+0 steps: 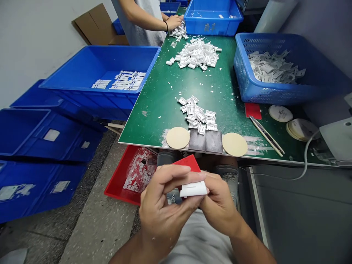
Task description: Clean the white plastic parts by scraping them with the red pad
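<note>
The left hand (164, 207) and right hand (220, 206) grip pressed together, pinching a white rectangular card (193, 189), its edges partly hidden; a red plastic bin (118, 187) sits lower left.

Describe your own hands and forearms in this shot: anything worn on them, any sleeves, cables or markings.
Your left hand and right hand are bare, with no gloves, and no ring, watch or bracelet shows on them. The left forearm and right forearm are bare too, with no sleeve, cable or marking in view. A pale grey shirt shows between them.
</note>
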`<state>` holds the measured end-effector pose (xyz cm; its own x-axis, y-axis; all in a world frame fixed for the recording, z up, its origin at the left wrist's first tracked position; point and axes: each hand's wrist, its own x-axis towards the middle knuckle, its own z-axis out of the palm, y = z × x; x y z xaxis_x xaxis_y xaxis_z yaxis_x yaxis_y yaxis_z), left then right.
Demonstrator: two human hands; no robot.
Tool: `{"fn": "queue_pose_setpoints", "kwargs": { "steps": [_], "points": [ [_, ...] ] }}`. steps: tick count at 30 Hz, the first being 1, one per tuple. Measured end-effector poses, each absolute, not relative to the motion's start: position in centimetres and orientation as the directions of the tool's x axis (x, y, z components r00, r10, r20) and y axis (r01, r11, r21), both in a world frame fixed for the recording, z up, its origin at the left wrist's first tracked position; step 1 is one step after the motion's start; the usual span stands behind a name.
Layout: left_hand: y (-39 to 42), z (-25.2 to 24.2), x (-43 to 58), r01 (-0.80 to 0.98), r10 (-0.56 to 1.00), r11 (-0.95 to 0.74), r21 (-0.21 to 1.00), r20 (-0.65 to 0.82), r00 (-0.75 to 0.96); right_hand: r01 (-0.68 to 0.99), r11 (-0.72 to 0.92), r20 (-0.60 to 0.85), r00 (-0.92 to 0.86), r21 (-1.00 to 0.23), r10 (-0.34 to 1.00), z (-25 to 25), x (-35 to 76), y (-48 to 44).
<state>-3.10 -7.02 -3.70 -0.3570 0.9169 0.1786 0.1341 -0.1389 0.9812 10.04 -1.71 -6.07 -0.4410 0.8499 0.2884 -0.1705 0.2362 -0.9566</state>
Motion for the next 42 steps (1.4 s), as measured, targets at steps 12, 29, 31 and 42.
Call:
{"fn": "queue_pose_setpoints", "kwargs": {
  "steps": [12,29,31,42],
  "points": [
    [-6.6,-4.0,-1.7,0.239,0.883,-0.141,0.961,0.231,-0.409,0.082,0.441,0.437,-0.064,-0.894,0.897,-8.1,11.5,-2.4],
    [9.0,-1.4,-8.4,0.675,0.961,-0.274,0.685,0.228,0.158,-0.086,0.156,0.177,-0.549,-0.984,0.817,-3.4,17.3,3.1],
    [14.4,-1.7,-8.4,0.738,0.961,-0.273,0.617,0.209,0.181,-0.275,-0.046,0.116,-0.544,-0.96,0.831,-2.4,18.7,6.5],
    [24.9,-3.1,-7.2,0.886,0.983,-0.167,0.433,0.006,0.182,-0.487,0.041,0.013,0.06,-0.873,0.998,-3.5,18.4,9.8]
  ]
}}
